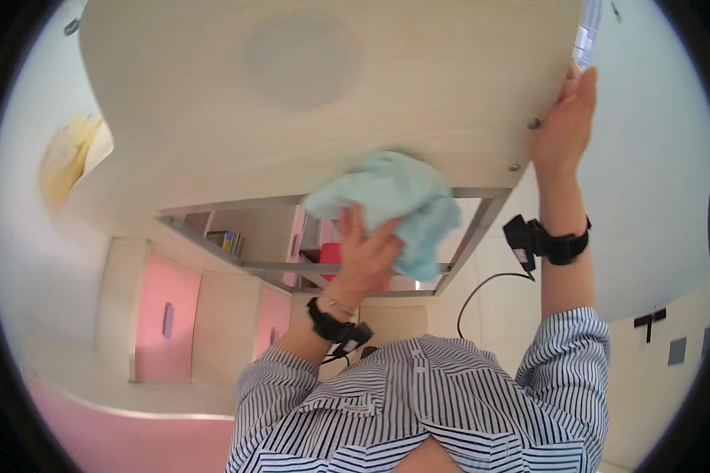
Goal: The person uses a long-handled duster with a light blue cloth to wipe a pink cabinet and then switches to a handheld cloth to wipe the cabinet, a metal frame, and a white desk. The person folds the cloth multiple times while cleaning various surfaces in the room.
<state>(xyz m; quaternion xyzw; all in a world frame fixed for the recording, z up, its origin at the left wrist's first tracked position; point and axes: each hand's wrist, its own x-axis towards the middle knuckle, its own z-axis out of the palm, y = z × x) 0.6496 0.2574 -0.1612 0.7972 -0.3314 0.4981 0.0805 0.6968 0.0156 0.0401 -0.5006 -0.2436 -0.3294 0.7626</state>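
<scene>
A light blue cloth (pixel 390 183), crumpled and blurred, lies against the lower part of a pale wood-grain panel (pixel 213 130). My left hand (pixel 367 251) holds it from below, its fingertips partly lost in the folds. Farther right, my right hand (pixel 565 133) grips the panel's right edge beside two round metal fasteners (pixel 533 123); some of its fingers are hidden at the edge. Both wrists wear black straps with small black devices. A grey metal frame (pixel 355 268) shows below the panel, partly behind my left hand.
Beyond the frame are books (pixel 228 241) on a shelf and a red object (pixel 330 260). Pale cabinets with a pink door (pixel 168 319) stand at the left, above a curved pink panel (pixel 130 437). A black cable (pixel 479 287) hangs by my right wrist. A yellow item (pixel 71 159) lies upper left.
</scene>
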